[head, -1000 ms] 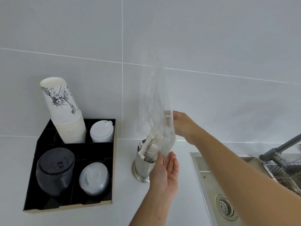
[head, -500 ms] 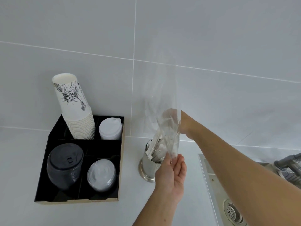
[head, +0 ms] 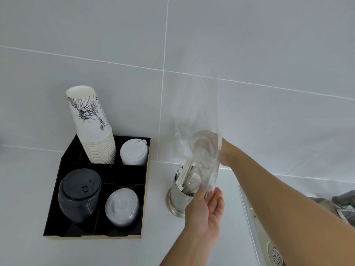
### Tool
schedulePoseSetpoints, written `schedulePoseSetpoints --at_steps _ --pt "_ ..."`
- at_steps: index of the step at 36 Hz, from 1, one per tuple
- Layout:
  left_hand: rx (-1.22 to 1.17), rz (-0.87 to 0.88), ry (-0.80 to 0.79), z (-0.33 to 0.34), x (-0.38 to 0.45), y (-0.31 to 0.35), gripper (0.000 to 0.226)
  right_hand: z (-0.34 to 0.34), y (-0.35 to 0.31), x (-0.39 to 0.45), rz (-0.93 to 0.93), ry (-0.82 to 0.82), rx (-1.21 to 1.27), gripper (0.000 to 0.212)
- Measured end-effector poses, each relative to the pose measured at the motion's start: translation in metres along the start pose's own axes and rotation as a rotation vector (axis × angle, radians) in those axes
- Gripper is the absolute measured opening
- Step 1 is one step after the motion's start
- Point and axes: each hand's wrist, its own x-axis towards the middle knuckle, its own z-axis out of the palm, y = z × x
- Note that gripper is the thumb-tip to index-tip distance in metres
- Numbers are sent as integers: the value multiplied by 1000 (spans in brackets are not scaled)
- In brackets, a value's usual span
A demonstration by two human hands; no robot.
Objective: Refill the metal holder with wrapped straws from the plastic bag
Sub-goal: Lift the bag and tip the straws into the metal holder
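While the plastic bag (head: 198, 120) hangs inverted above the metal holder (head: 179, 196), its mouth sits at the holder's rim and wrapped straws (head: 189, 173) lean out of bag and holder together. The right hand (head: 207, 146) is seen through the film, fingers closed on the bag from behind at mid-height. The left hand (head: 206, 210) is below, palm up, fingers spread wide, thumb and fingertips touching the bag's lower edge beside the holder. In my judgement the step is emptying the bag: it would go best with the mouth kept centred over the rim, the bag raised slowly, and the left hand guiding stragglers so none fall onto the table (head: 153, 246) or toward the sink (head: 255, 227) close by. Left of the holder, a black tray (head: 63, 217) carries stacked paper cups (head: 92, 131) and lids. The cups bear a Statue of Liberty drawing; their small print is unreadable. No other writing is legible.
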Motion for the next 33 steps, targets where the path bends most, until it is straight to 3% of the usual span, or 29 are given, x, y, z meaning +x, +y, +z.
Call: schedulePoseSetpoints --at_steps 8,11,16,22,26,28,30,33 --pt "-1 -5 -13 0 -1 0 22 -2 4 15 -144 -49 -149 23" --pt "10 0 -21 -1 0 1 20 1 -1 18 -118 -63 -275 23" --pt "-5 5 -20 0 2 0 18 -4 3 12 -250 21 -220 13" --pt "-26 -6 -66 -1 3 -4 14 -17 1 17 -328 73 -472 10" --pt "-87 -7 -130 -3 1 -6 31 -19 8 13 -371 152 -414 17" --pt "-81 2 -154 -4 2 -7 18 -15 10 14 -395 166 -525 19" --pt "18 63 -81 -5 9 -9 18 -8 10 10 -380 126 -638 29" --pt "24 93 -62 -2 13 -9 18 1 16 2 -396 76 -573 36"
